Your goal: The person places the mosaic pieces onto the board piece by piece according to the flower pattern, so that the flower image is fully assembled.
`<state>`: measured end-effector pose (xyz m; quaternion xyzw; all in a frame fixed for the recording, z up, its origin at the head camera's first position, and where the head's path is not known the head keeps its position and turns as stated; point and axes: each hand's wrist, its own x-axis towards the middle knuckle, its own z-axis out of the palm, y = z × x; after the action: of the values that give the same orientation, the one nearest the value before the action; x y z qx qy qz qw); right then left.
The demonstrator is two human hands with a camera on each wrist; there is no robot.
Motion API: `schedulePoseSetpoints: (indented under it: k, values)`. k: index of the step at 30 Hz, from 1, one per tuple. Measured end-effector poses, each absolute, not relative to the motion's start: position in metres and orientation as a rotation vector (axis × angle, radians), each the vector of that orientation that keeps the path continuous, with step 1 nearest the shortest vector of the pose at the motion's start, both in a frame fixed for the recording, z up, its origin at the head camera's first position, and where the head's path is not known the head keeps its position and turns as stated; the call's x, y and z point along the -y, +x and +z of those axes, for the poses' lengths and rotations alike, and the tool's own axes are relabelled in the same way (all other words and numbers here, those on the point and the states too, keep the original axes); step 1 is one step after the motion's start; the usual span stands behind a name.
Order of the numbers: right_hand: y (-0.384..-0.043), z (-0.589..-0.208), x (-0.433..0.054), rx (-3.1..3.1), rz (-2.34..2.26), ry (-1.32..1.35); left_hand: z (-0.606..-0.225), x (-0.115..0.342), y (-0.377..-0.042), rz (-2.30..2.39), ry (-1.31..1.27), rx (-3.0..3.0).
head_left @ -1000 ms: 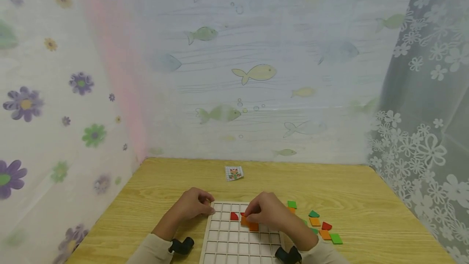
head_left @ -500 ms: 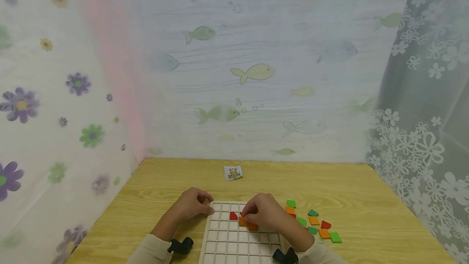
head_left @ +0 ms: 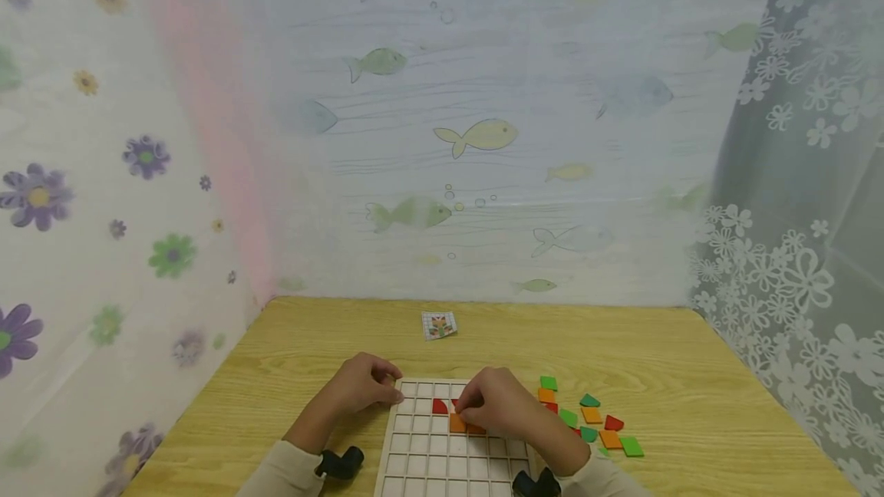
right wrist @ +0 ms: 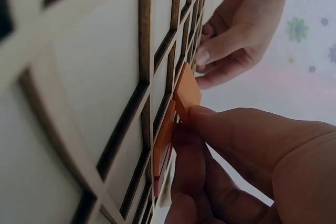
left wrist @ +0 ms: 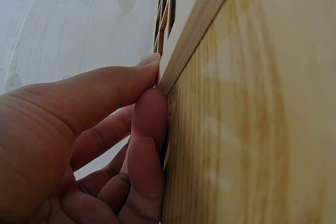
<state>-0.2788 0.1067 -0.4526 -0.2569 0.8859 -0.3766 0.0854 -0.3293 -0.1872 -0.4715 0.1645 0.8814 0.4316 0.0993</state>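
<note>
At the board (head_left: pixel 419 444), my right grip (head_left: pixel 499 403), slightly lowered, pinches an orange tile (right wrist: pixel 187 91), seemingly unseated. My left grip (head_left: pixel 364 383) pinches the board.

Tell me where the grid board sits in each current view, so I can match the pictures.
Head: the grid board is at the bottom middle, its near end cut off by the frame.
Left wrist: the grid board shows only as a slanted strip at top centre.
Right wrist: the grid board fills most of the left half, seen at a steep angle.
Shared landmark: the left hand, at the board's edge in all three.
</note>
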Motion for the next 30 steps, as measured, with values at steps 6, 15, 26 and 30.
schedulePoseSetpoints:
  k: [6, 15, 26, 30]
  values:
    - [-0.2765, -0.4501, -0.1056, -2.644, -1.116, -0.782, -0.4705, 0.1872, -0.3290, 1.274, 0.491, -2.600]
    - [-0.2780, -0.4519, -0.1045, -2.661, -1.081, -0.802, -0.4720, 0.1877, -0.3296, 1.293, 0.488, -2.581]
    - [-0.2783, -0.4518, -0.1046, -2.649, -1.066, -0.817, -0.4726, 0.1876, -0.3306, 1.286, 0.493, -2.597]
    - [-0.2791, -0.4530, -0.1052, -2.652, -1.060, -0.808, -0.4732, 0.1878, -0.3310, 1.281, 0.491, -2.600]
